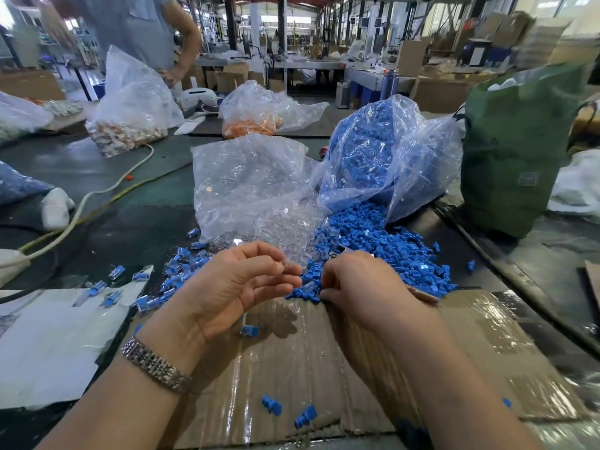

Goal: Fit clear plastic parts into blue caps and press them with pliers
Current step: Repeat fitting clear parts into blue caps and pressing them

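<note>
While the left hand (240,284) hovers palm-up, fingers curled, pinching a clear plastic part (288,265), the right hand (360,284) reaches knuckles-up into the blue caps (373,241) heaped on the desk (136,228), pinching one, pliers (344,249) tucked beneath

Factory hall, daylight at back.
Long worktables (324,64) w/ cardboard boxes (414,56) across the far side, steel columns (285,34) btwn bright windows (269,19). Dark green mat (139,203) covers the near bench; green sack (516,151) at its right edge, a person (136,27) standing far left.
</note>
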`<state>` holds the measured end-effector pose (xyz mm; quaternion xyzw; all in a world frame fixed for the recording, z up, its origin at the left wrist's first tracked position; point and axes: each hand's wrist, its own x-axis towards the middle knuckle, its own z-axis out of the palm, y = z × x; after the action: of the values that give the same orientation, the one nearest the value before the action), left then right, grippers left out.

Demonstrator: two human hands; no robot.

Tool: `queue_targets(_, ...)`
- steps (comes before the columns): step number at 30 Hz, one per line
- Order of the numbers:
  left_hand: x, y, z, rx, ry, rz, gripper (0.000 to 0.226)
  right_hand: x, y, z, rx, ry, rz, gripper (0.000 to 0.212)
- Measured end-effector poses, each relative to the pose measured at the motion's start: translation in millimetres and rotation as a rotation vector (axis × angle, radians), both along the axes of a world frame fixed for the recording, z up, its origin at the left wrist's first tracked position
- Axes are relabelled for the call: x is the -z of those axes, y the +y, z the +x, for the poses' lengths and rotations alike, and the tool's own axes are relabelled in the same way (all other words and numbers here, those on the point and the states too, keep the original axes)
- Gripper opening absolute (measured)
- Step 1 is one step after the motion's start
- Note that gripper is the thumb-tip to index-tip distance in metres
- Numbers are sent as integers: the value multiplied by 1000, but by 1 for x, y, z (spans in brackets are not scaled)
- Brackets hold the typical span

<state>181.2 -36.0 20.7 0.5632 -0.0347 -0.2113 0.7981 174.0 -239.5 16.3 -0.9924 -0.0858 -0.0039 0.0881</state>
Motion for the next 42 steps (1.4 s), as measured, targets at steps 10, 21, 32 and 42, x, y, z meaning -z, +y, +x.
queue_targets(10, 0, -3, 0, 18, 74, -82, 38, -2, 3, -4, 5, -18, -38, 12)
queue_targets(21, -1, -3, -2, 31, 67, -65, 34, -5, 1, -4, -19, 24, -26, 14)
queue_targets(32, 1, -5, -2, -9, 108, -99, 32, -19, -8, -9, -91, -87, 781, 10)
queue_targets(42, 1, -6, -3, 4, 84, -102, 22, -20, -2, -12, -174, -126, 879, 10)
